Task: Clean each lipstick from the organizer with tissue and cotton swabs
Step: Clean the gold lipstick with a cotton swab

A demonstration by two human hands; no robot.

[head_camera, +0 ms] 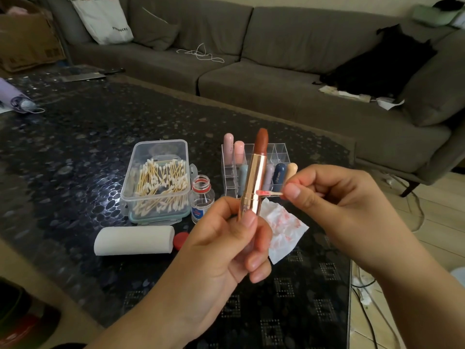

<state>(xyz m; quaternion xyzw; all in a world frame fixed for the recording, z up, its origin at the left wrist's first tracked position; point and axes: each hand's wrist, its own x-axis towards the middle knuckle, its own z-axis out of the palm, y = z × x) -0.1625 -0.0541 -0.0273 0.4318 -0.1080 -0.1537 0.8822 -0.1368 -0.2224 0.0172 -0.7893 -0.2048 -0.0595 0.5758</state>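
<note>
1. Head view, centre of the frame: an uncapped lipstick (254,177) with a rose-gold tube and a brown-red bullet stands nearly upright, tilted slightly right, above the table.
2. Left hand (226,243), lower centre, grips the lipstick's lower end, thumb in front and fingers curled round the base.
3. Right hand (324,197), right of centre, pinches a cotton swab (269,193) between thumb and fingers; the swab lies level, and its red-stained tip touches the right side of the gold tube.
4. Just behind and below the lipstick, a white tissue (284,230) marked with pink-red smears lies on the dark patterned table (75,147).
5. Behind the hands stands a clear acrylic organizer (276,152) holding capped lipsticks in pink, pale blue, lilac, navy and beige; how many in all cannot be told, since the held lipstick hides part of it.
6. Left of centre: a clear plastic box (157,177) full of cotton swabs, lid off; beside it on the right, a small open bottle (202,197).
7. Lower left of centre: a white tissue roll (134,240) lying on its side, with a red cap (181,240) touching its right end.
8. Upper part of the frame: a grey sofa (276,59) with a white tote bag (103,20) at upper left.
</note>
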